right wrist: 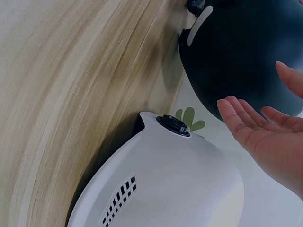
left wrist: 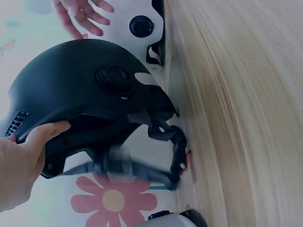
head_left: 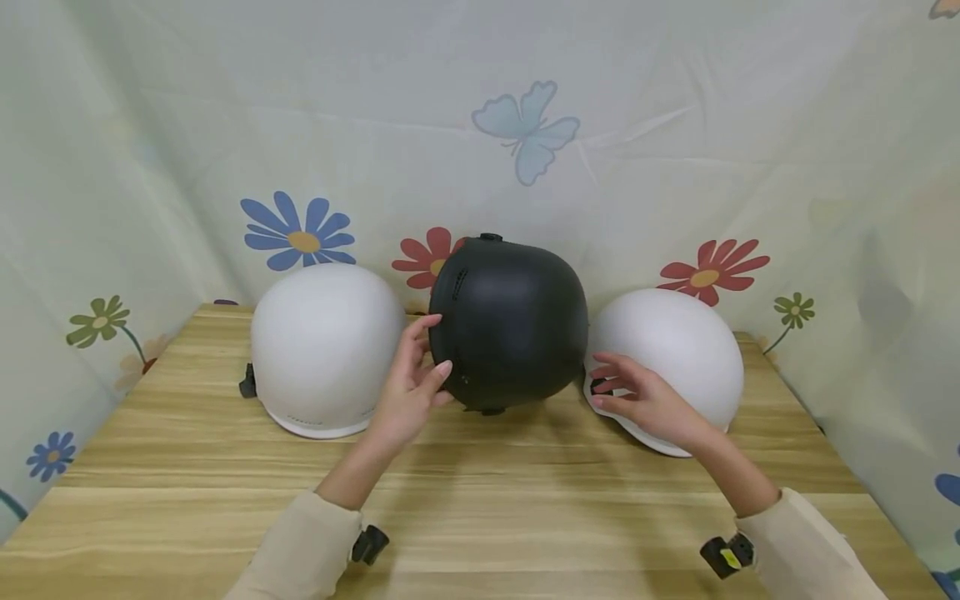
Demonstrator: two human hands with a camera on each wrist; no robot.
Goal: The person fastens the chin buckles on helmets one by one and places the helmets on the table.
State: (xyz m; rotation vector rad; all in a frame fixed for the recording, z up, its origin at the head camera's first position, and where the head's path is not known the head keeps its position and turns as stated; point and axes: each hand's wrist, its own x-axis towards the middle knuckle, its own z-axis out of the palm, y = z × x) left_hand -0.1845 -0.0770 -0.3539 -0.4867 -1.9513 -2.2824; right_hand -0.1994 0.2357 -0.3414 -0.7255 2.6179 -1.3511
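1. Centrally, one black helmet (head_left: 513, 321) is tilted between two white helmets (head_left: 326, 342) at one wooden table (head_left: 487, 517).
2. One left hand (head_left: 408, 383) grasps the black helmet.
3. One right hand (head_left: 648, 400) is released, fingers relaxed.

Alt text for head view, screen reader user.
A person's left hand holds a black helmet by its edge, between a left white helmet and a right white helmet on a wooden table. The empty right hand is in front of the right white helmet. Behind: a pale backdrop with flowers and a butterfly.
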